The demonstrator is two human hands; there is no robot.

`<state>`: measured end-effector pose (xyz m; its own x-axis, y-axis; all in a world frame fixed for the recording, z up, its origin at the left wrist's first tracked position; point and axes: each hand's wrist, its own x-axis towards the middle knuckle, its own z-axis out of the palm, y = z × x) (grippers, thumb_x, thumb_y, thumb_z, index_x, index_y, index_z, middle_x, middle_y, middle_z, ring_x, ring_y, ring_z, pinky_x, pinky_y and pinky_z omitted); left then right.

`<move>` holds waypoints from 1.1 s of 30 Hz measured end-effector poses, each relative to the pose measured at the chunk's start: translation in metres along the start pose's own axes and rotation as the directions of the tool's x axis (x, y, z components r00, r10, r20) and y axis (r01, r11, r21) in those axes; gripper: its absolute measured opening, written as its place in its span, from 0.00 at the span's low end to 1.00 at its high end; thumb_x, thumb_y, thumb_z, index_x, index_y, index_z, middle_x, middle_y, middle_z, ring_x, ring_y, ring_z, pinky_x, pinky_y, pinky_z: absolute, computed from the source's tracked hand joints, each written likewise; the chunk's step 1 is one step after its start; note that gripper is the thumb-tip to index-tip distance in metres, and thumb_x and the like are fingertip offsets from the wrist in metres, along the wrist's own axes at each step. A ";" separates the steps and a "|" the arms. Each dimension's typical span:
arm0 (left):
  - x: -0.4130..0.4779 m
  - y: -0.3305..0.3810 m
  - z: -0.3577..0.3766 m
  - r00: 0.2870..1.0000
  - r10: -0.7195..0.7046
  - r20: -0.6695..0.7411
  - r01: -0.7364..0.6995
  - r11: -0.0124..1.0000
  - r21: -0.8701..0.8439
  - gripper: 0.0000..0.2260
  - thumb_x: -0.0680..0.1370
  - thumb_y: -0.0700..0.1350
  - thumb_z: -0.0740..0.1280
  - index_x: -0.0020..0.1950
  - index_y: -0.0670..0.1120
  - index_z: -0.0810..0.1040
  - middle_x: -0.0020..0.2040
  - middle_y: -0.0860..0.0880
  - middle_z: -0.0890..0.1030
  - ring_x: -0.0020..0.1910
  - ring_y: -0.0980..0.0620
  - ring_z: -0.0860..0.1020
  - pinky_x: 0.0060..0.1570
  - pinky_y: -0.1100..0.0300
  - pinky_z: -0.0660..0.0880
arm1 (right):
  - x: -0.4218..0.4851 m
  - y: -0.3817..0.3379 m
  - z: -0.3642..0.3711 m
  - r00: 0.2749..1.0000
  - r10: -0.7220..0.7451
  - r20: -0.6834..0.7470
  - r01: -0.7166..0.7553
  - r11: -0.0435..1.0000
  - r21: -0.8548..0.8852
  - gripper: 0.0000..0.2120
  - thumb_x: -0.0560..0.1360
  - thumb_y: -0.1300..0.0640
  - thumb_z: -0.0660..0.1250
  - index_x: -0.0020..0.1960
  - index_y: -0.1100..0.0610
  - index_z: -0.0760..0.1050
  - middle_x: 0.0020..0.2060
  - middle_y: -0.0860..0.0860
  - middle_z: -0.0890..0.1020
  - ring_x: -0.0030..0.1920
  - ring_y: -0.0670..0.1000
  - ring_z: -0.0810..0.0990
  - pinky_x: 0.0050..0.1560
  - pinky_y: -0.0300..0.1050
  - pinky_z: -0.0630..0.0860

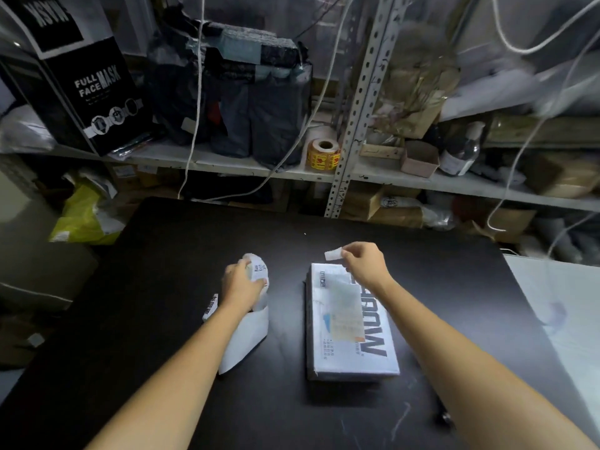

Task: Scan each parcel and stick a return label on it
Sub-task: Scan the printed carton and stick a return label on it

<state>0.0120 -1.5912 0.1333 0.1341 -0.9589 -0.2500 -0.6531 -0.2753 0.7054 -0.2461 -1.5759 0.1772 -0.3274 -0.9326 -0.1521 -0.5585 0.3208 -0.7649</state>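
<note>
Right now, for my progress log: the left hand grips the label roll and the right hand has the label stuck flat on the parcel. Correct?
Not quite. The head view shows the label not stuck yet: the right hand pinches it in the air above the far end of the parcel. The left hand does grip the label roll.

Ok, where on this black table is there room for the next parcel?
Bare table: the far strip between the parcel and the shelf, and the left side beyond the label roll. Right of the parcel is free. The gap between roll and parcel is narrow; the shelf is crowded.
</note>
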 end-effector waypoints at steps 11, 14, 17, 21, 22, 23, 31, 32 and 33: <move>-0.033 0.046 0.050 0.981 0.092 0.171 -0.132 0.963 0.235 0.09 0.76 0.51 0.61 0.47 0.49 0.77 0.48 0.47 0.81 0.46 0.44 0.78 0.47 0.54 0.77 | -0.046 0.045 -0.052 0.986 0.165 -0.006 -0.165 0.985 0.051 0.11 0.74 0.54 0.70 0.52 0.60 0.83 0.49 0.54 0.85 0.48 0.51 0.83 0.57 0.53 0.80; -0.048 0.030 0.071 0.967 0.087 0.239 -0.132 0.974 0.182 0.06 0.75 0.52 0.65 0.48 0.51 0.76 0.48 0.53 0.80 0.45 0.50 0.77 0.45 0.57 0.74 | -0.056 0.058 -0.052 0.976 0.217 -0.015 -0.212 0.963 0.169 0.20 0.73 0.49 0.63 0.46 0.68 0.80 0.41 0.56 0.83 0.39 0.54 0.80 0.55 0.59 0.80; -0.062 0.019 0.089 0.944 0.092 0.317 -0.119 0.990 0.069 0.11 0.75 0.53 0.69 0.55 0.53 0.73 0.51 0.54 0.79 0.47 0.52 0.77 0.45 0.58 0.73 | -0.065 0.073 -0.051 0.971 0.240 -0.023 -0.229 0.947 0.227 0.13 0.75 0.56 0.64 0.46 0.65 0.82 0.42 0.53 0.85 0.37 0.49 0.80 0.50 0.52 0.82; -0.083 0.005 0.101 0.928 0.066 0.367 -0.040 0.996 -0.079 0.22 0.74 0.45 0.73 0.65 0.49 0.70 0.56 0.52 0.79 0.49 0.55 0.78 0.49 0.58 0.76 | -0.079 0.091 -0.049 0.973 0.231 -0.002 -0.224 0.946 0.235 0.12 0.74 0.67 0.66 0.56 0.56 0.74 0.42 0.54 0.82 0.40 0.52 0.84 0.47 0.49 0.83; -0.089 0.001 0.103 0.930 0.053 0.365 -0.014 0.994 -0.108 0.23 0.74 0.44 0.73 0.67 0.49 0.70 0.56 0.52 0.79 0.47 0.58 0.77 0.46 0.61 0.75 | -0.083 0.095 -0.048 0.970 0.240 0.030 -0.239 0.936 0.257 0.16 0.74 0.68 0.67 0.58 0.53 0.71 0.42 0.53 0.81 0.40 0.52 0.83 0.47 0.48 0.83; -0.094 -0.003 0.104 0.932 0.040 0.359 0.010 0.991 -0.135 0.24 0.74 0.44 0.73 0.67 0.49 0.70 0.55 0.53 0.78 0.45 0.62 0.76 0.44 0.62 0.74 | -0.086 0.099 -0.046 0.968 0.244 0.059 -0.251 0.928 0.275 0.18 0.74 0.69 0.67 0.59 0.53 0.71 0.40 0.52 0.80 0.40 0.52 0.83 0.47 0.48 0.83; -0.105 -0.007 0.110 0.959 -0.032 0.281 0.088 0.978 -0.188 0.22 0.74 0.43 0.74 0.66 0.49 0.73 0.55 0.46 0.80 0.54 0.46 0.79 0.56 0.45 0.78 | -0.107 0.118 -0.042 0.965 0.229 0.126 -0.261 0.874 0.411 0.04 0.77 0.66 0.65 0.44 0.63 0.76 0.43 0.59 0.84 0.38 0.58 0.83 0.40 0.52 0.84; -0.105 -0.007 0.110 0.957 -0.040 0.286 0.097 0.977 -0.190 0.22 0.74 0.43 0.74 0.66 0.49 0.73 0.54 0.47 0.80 0.54 0.46 0.79 0.56 0.44 0.78 | -0.109 0.117 -0.042 0.963 0.237 0.126 -0.269 0.868 0.417 0.03 0.77 0.66 0.66 0.45 0.63 0.76 0.43 0.59 0.84 0.37 0.58 0.83 0.41 0.54 0.83; -0.105 -0.007 0.111 0.957 -0.042 0.288 0.099 0.977 -0.187 0.22 0.74 0.42 0.74 0.66 0.49 0.73 0.52 0.48 0.79 0.53 0.46 0.79 0.55 0.43 0.78 | -0.111 0.117 -0.042 0.961 0.247 0.125 -0.276 0.865 0.419 0.03 0.77 0.65 0.66 0.44 0.63 0.76 0.41 0.58 0.84 0.36 0.56 0.83 0.40 0.54 0.82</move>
<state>-0.0804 -1.4814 0.0810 -0.0588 -0.8861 -0.4597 -0.4858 -0.3769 0.7887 -0.3073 -1.4278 0.1304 -0.3574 -0.8377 -0.4130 -0.0729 0.4659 -0.8818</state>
